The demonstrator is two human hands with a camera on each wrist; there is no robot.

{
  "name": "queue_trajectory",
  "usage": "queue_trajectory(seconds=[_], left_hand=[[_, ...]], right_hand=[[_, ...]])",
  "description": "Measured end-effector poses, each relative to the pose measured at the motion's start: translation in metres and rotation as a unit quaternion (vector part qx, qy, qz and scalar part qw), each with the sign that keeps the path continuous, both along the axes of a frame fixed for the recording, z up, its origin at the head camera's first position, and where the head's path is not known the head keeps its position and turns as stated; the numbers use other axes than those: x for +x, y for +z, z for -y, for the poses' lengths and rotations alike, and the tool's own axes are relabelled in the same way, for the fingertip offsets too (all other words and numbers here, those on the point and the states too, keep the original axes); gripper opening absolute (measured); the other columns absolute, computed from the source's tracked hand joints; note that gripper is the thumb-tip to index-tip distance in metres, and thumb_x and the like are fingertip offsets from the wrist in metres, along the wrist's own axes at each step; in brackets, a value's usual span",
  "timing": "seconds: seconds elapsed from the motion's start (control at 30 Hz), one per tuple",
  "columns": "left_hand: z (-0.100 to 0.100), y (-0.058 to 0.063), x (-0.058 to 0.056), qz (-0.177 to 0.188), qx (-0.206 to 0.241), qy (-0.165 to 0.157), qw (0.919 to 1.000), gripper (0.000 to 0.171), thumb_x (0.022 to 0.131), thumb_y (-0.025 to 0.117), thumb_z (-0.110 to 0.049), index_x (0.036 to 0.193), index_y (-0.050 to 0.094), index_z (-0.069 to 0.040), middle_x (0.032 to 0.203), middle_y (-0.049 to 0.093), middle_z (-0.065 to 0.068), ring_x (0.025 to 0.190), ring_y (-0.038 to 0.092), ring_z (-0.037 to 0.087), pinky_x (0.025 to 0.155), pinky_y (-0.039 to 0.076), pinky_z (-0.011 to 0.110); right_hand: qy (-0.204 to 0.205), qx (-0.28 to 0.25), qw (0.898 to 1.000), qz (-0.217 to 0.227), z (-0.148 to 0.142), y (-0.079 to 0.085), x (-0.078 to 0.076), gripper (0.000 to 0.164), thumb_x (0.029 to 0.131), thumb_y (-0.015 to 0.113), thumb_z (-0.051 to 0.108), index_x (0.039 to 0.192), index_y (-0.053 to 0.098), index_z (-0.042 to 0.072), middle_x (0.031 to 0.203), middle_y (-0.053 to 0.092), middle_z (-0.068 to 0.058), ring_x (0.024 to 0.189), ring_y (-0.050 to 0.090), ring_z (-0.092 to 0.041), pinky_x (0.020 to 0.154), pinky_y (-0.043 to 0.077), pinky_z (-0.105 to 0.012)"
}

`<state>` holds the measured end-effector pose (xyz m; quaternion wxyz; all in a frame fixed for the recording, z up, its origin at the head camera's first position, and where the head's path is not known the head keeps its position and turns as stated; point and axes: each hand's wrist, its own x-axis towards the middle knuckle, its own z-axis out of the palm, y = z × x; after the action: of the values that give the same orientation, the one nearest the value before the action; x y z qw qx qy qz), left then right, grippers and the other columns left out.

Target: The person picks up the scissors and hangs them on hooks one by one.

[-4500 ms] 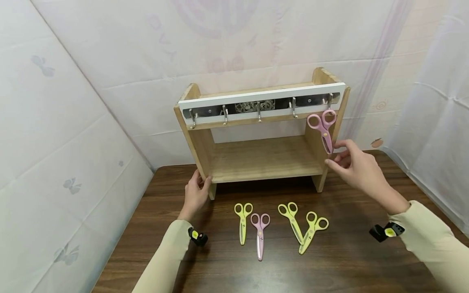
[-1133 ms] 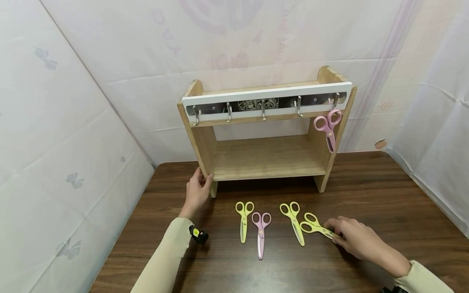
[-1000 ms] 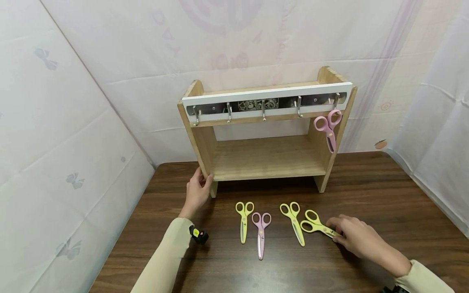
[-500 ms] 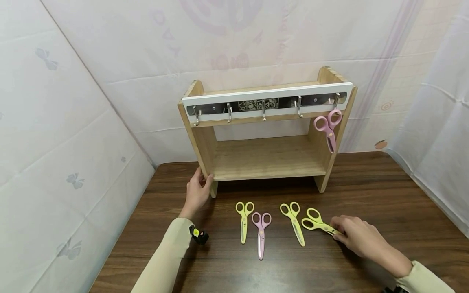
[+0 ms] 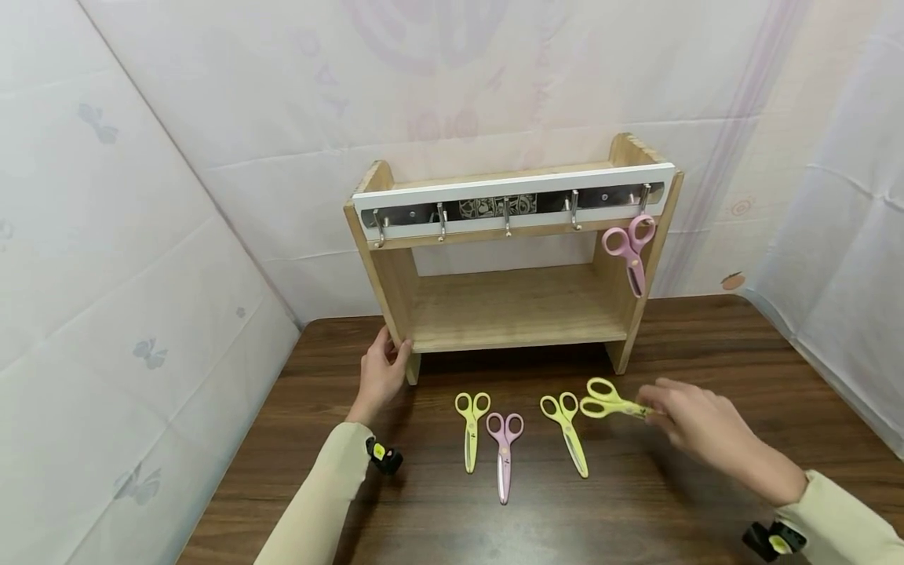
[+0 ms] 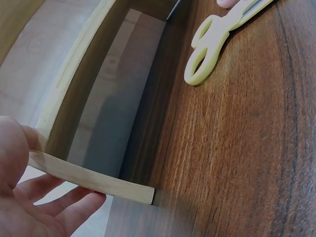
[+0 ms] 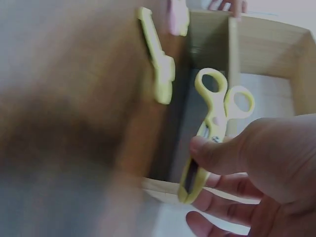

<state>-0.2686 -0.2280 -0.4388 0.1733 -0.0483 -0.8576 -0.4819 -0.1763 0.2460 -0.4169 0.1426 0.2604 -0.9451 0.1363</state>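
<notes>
My left hand (image 5: 380, 378) grips the lower left side panel of a wooden shelf (image 5: 519, 310), thumb in front and fingers behind in the left wrist view. My right hand (image 5: 706, 428) pinches yellow scissors (image 7: 216, 120) by their blades, handles pointing away from the palm. In the head view these scissors appear slightly above the table. Pink scissors (image 5: 634, 263) hang by one handle loop from the rightmost metal hook (image 5: 644, 198). On the table lie yellow scissors (image 5: 471, 431), pink scissors (image 5: 504, 453) and another yellow pair (image 5: 569, 433), all with handles toward the shelf.
Across the shelf's top front runs a white rail (image 5: 417, 188) with several metal hooks, such as the middle hook (image 5: 507, 216). The shelf stands on a dark wooden table (image 5: 318, 502). Patterned pale curtains (image 5: 212, 102) hang behind and at the sides.
My right hand has left the hanging pink scissors and taken the rightmost yellow scissors by the blades. It has turned them, slid them right, then raised them toward the shelf. My left hand stays put.
</notes>
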Motion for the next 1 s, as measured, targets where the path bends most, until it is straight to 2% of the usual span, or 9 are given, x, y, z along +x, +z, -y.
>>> queue_trajectory(seconds=[0.17,0.3,0.4,0.53,0.63,0.8,1.0], left_hand=[[0.000,0.001,-0.001,0.000,-0.003,0.001,1.0000,0.045,0.106,0.060,-0.019,0.148,0.049,-0.006,0.134,0.062,0.029,0.116,0.067,0.041,0.087,0.060,0.051],[-0.001,0.002,0.001,0.008,0.000,0.005,1.0000,0.046,0.106,0.060,-0.020,0.149,0.049,-0.007,0.134,0.062,0.028,0.115,0.067,0.040,0.086,0.060,0.052],[-0.002,0.002,0.002,0.008,0.000,0.008,0.9999,0.046,0.106,0.060,-0.019,0.149,0.049,-0.007,0.133,0.063,0.028,0.114,0.068,0.041,0.085,0.061,0.052],[-0.003,0.000,0.003,0.006,0.001,0.005,1.0000,0.047,0.106,0.060,-0.018,0.150,0.048,-0.007,0.133,0.063,0.029,0.112,0.068,0.041,0.084,0.061,0.052],[-0.003,-0.002,0.003,0.008,0.002,0.001,1.0000,0.048,0.106,0.060,-0.019,0.151,0.048,-0.008,0.133,0.063,0.028,0.113,0.068,0.041,0.083,0.061,0.051],[-0.003,-0.004,0.003,0.004,0.001,0.003,1.0000,0.046,0.106,0.060,-0.019,0.150,0.049,-0.009,0.133,0.063,0.028,0.112,0.069,0.040,0.082,0.062,0.051],[-0.001,-0.003,0.002,-0.004,-0.001,0.006,1.0000,0.047,0.106,0.061,-0.018,0.150,0.049,-0.009,0.132,0.064,0.028,0.111,0.069,0.040,0.082,0.062,0.051]], right_hand=[[0.020,-0.021,0.994,-0.105,0.005,0.041,-0.017,0.024,0.079,0.086,0.008,0.097,0.075,0.019,0.084,0.060,0.009,0.068,0.057,-0.011,0.045,0.045,-0.030],[0.033,-0.068,0.979,-0.191,0.012,0.071,-0.028,0.027,0.075,0.088,0.003,0.096,0.076,0.014,0.088,0.066,0.003,0.069,0.058,-0.012,0.048,0.048,-0.033],[0.034,-0.117,0.968,-0.219,0.019,0.086,-0.034,0.028,0.073,0.088,-0.003,0.095,0.076,0.010,0.085,0.066,0.002,0.068,0.057,-0.011,0.053,0.047,-0.028],[0.033,-0.193,0.956,-0.220,0.030,0.095,-0.039,0.024,0.075,0.087,-0.007,0.093,0.075,0.004,0.079,0.064,0.002,0.066,0.053,-0.004,0.059,0.043,-0.013],[0.026,-0.242,0.947,-0.210,0.040,0.097,-0.042,0.021,0.077,0.087,-0.005,0.092,0.076,0.004,0.079,0.068,0.000,0.067,0.054,0.001,0.062,0.044,-0.007],[0.004,-0.294,0.937,-0.191,0.057,0.100,-0.049,0.016,0.081,0.087,0.002,0.094,0.078,0.005,0.081,0.071,-0.001,0.067,0.056,0.001,0.061,0.045,-0.007],[-0.029,-0.321,0.933,-0.158,0.071,0.105,-0.056,0.014,0.085,0.086,0.010,0.096,0.079,0.006,0.080,0.073,-0.004,0.064,0.058,0.001,0.060,0.042,-0.007]])
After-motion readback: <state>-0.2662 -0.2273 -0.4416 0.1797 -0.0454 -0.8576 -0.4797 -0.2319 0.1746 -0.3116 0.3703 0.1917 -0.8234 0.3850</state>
